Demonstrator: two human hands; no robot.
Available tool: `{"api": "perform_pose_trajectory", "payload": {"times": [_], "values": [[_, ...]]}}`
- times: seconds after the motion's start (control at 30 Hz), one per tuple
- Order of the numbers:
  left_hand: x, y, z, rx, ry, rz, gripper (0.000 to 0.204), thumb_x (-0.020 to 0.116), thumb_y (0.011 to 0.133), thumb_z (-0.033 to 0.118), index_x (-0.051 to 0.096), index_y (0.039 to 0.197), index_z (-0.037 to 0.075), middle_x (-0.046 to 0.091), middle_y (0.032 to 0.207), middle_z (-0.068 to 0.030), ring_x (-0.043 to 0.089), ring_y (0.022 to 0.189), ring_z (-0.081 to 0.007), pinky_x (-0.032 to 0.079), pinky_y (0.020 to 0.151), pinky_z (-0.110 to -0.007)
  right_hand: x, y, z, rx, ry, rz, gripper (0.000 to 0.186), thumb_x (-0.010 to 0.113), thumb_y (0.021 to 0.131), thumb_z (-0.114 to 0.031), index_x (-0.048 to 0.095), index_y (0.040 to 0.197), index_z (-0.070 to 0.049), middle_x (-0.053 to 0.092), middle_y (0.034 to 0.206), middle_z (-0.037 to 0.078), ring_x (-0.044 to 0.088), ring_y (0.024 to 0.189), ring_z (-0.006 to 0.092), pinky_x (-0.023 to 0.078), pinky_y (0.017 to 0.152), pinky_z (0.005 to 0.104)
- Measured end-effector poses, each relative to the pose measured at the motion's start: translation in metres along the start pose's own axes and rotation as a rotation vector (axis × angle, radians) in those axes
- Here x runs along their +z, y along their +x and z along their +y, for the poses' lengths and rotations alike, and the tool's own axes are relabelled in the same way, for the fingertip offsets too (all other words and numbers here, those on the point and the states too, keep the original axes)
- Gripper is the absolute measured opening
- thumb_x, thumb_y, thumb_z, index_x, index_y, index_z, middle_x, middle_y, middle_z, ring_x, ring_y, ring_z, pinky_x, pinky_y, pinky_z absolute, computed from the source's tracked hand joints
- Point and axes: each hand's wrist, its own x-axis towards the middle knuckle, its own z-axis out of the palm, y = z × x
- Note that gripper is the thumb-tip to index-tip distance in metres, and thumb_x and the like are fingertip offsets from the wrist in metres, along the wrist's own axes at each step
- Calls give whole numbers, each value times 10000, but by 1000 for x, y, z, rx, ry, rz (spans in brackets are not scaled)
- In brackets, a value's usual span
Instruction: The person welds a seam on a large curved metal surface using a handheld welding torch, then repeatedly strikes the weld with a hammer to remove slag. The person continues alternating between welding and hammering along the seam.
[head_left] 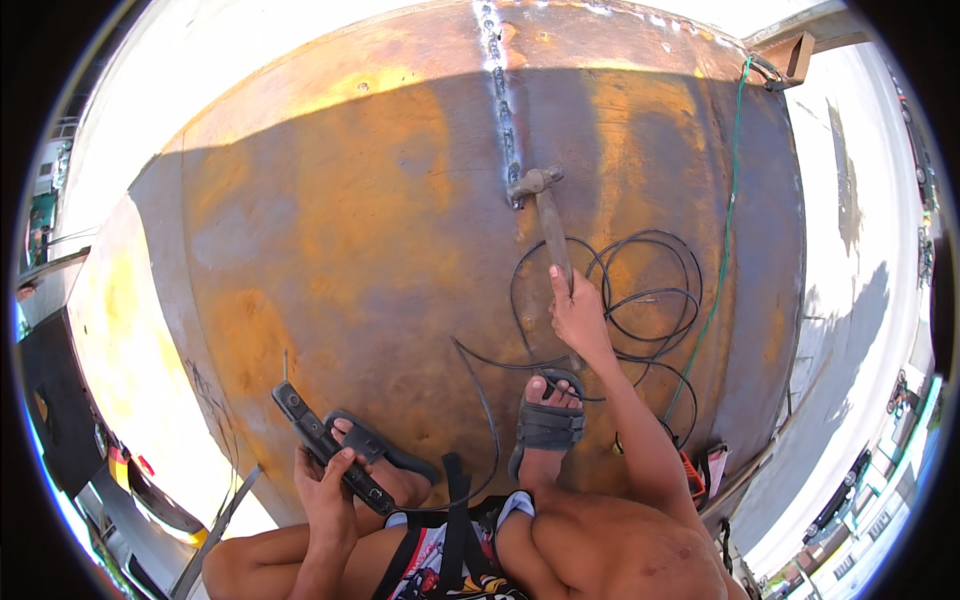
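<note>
My right hand (580,318) is wrapped round the handle of a hammer (549,215). The hammer's head rests at the near end of a bumpy, whitish weld seam (499,95), which runs away from me across a rusty steel plate (340,250). Low on the left, my left hand (328,492) grips a black welding electrode holder (318,437). A thin, short rod (286,364) sticks up from the holder's far end. From its near end a black cable (488,415) loops across the plate.
Loops of black cable (690,290) lie right of the hammer, and a green cord (735,190) runs along the right side. My sandalled feet (548,425) stand on the plate. A rusty bracket (795,62) projects at the far right; an orange object (692,475) lies near right.
</note>
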Motion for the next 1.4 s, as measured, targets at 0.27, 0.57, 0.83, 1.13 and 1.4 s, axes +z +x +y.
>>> {"api": "perform_pose_trajectory", "payload": {"times": [0.27,0.57,0.83,1.13,1.4], "values": [[1,-1,1,-5,1,9,384,733,951,38,514,1266,7,641,932,-97,694,810,-201,605,734,-353,7,-4,20,-102,169,97,456,508,1160,-477,483,980,-60,489,652,13,464,452,83,360,404,275],[-1,-1,-2,-5,-4,7,395,726,954,34,511,1284,3,641,948,-97,691,824,-197,602,739,-353,14,-3,20,-159,83,164,474,514,1157,-483,504,1004,-35,501,655,21,481,463,84,357,402,273],[-2,-2,-4,-14,-17,2,391,724,958,23,505,1282,10,634,947,-94,688,827,-196,606,745,-357,16,-13,10,-151,-130,151,478,569,1137,-408,607,1050,61,658,721,264,688,652,412,497,643,516],[0,-5,-3,3,-31,14,392,723,962,26,498,1281,10,623,952,-91,687,830,-197,609,741,-361,27,-21,13,-222,-59,272,473,559,1142,-402,603,1024,53,662,707,217,685,640,385,505,631,469],[-4,-4,-5,-23,-15,4,394,731,960,37,501,1278,12,625,963,-99,687,843,-204,605,751,-365,9,-23,-11,-216,97,249,515,540,1136,-460,621,1047,40,711,780,261,711,763,484,524,712,541]]}}
